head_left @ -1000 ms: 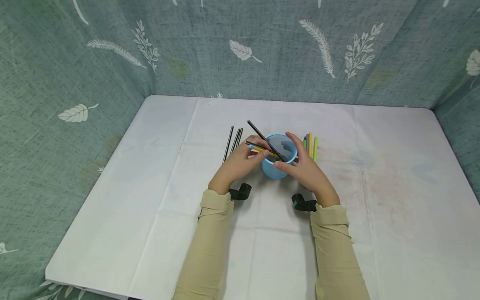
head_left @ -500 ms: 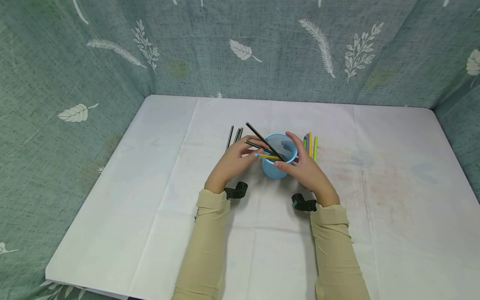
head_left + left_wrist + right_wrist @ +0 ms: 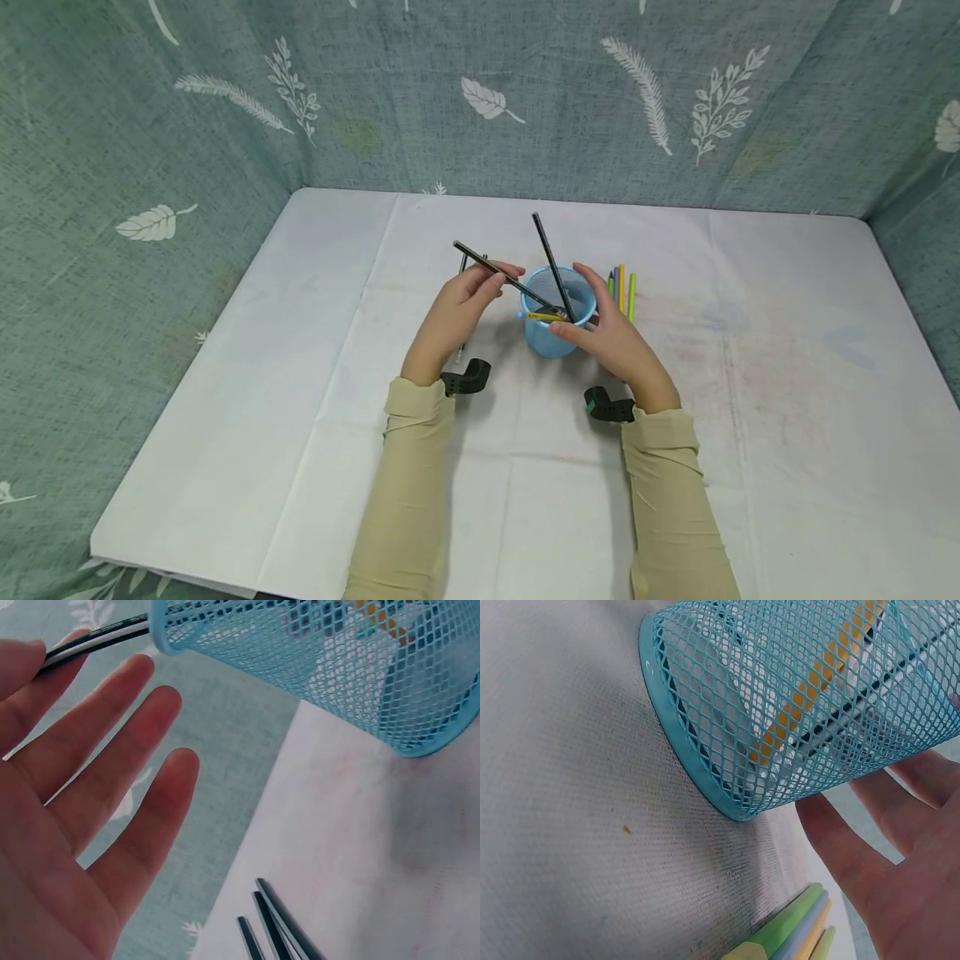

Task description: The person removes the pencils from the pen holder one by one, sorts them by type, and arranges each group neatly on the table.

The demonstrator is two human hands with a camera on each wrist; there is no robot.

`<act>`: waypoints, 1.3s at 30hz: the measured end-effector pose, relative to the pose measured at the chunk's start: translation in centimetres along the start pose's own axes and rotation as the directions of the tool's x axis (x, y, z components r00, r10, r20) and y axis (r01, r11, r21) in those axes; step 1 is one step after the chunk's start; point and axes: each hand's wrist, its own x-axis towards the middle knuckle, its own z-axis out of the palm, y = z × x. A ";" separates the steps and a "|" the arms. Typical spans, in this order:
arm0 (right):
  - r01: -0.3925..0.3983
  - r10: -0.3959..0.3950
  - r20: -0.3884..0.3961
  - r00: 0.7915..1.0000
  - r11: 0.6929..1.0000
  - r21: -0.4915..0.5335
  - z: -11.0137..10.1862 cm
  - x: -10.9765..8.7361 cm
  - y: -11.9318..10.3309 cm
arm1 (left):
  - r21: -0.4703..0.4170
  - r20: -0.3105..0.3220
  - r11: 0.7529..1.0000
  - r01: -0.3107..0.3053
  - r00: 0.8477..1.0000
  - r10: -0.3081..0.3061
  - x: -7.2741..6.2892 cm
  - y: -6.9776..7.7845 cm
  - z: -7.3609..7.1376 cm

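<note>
A light-blue mesh pen cup (image 3: 550, 340) stands on the table. My right hand (image 3: 611, 342) holds its right side, thumb at the near rim and fingers behind. Left of the cup, my left hand (image 3: 453, 312) pinches a black pencil (image 3: 483, 260) between thumb and forefinger, the other fingers spread. That pencil slants down over the rim, its far end inside the cup. A second black pencil (image 3: 551, 254) leans in the cup, sticking up past the back rim. A yellow pencil (image 3: 810, 686) also leans inside, its blue end at the left rim.
More black pencils (image 3: 274, 922) lie left of the cup, partly hidden by my left hand in the head view. Green, purple and yellow pencils (image 3: 621, 287) lie right of it. A leaf-patterned cloth (image 3: 480, 142) hangs behind the white table (image 3: 225, 417).
My left hand has shifted slightly left and let go of the yellow pencil. One black pencil has swung more upright in the cup. The right hand and cup have stayed put.
</note>
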 end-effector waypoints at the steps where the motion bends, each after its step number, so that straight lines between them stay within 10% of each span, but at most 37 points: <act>1: 0.000 0.000 -0.001 1.000 1.000 0.000 0.0 0.0 0.0 | -0.024 -0.006 1.000 -0.010 1.000 0.010 -0.1 0.4 -0.1; 16: 0.003 -0.003 0.005 1.000 1.000 0.010 -0.1 0.0 -0.1 | -0.104 -0.195 0.984 -0.142 0.973 0.119 -0.4 1.9 -0.7; 30: -0.001 0.001 0.014 1.000 1.000 0.030 -0.1 0.0 -0.1 | -0.145 -0.434 0.950 -0.276 0.881 0.189 -0.5 2.5 -0.9; 39: 0.000 0.000 0.007 1.000 0.999 0.035 -0.1 0.5 1.0 | -0.060 -0.399 0.988 -0.141 0.911 0.106 -0.6 2.6 -0.8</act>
